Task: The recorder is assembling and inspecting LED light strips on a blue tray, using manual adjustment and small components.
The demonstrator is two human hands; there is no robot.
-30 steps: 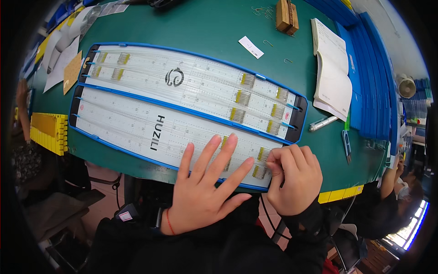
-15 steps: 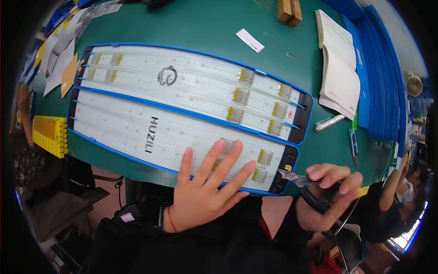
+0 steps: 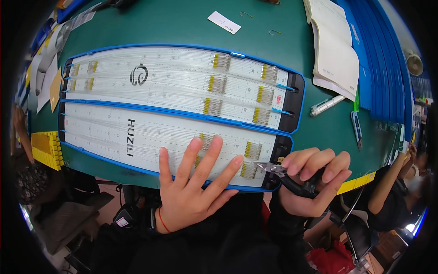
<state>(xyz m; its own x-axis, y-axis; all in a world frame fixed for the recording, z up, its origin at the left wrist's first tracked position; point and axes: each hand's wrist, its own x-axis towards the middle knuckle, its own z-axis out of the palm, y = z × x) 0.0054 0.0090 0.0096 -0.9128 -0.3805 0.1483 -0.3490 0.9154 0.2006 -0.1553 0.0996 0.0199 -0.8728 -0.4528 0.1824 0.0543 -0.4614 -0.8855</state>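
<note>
A long, slim blue-rimmed case lies unfolded on the green table, its two white inner boards strung lengthwise with fine clear lines. Yellow and silver clusters, like rows of fine wire, sit along the boards. My left hand rests with spread fingers on the near half, pressing its lines and partly covering some clusters. In my right hand is a pair of small nippers with black handles and metal jaws. Their tips point left, at or just over the clusters near the near half's right end; contact is hard to tell.
Beyond the case lie a white paper slip and small hook-shaped wires. To the right are an open notebook, a white pen, a utility knife and stacked blue cases. Yellow plastic stands left. Other people sit on both sides.
My right hand has brought the nippers leftward over the case, from its dark end strip to the clusters. My left hand stays spread on the near half. The whole view has shifted somewhat.
</note>
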